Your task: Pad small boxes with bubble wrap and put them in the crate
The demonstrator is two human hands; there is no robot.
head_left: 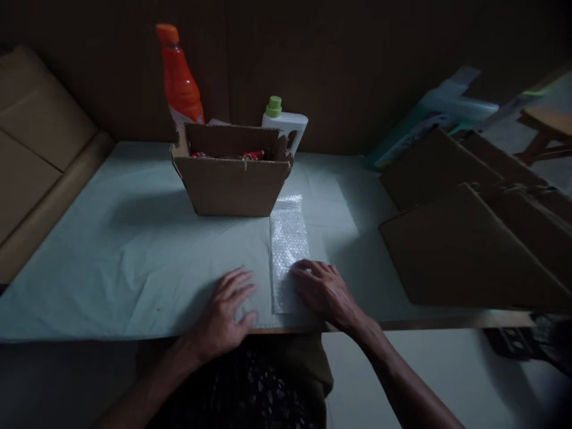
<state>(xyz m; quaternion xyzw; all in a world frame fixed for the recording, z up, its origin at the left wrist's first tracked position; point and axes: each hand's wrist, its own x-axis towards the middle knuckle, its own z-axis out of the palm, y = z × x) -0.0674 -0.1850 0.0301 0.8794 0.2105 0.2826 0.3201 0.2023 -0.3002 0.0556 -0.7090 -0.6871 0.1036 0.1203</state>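
Small cardboard box [232,187] center-back on the table, top open, glossy red packets [254,155] inside, tops just showing above the front rim. Bigger carton [465,250] at right, panels slanted up, its walls hiding the inside. Orange-red bottle [183,83] behind the small box's left end; white jug [268,122] with a green cap [273,106] behind its right end, both partly covered by it. Teal jug [402,131] behind the carton.

Bubble wrap [286,238] lies flat, long side running front to back: far end just beside the small box's front right corner, near end just short of the table's front edge [447,325]. Right hand [324,292] is palm-down over the wrap's near right side, fingers bent; light's dim, can't tell if it's pinching. Left hand [226,316] open, fingers apart, holding nothing, over the cloth [156,256] left of the wrap, near the front edge.

Room: wide wrinkled cloth runs from left hand to the cardboard panel [27,149] at far left. Tighter on the right: narrower cloth strip between right hand and carton.
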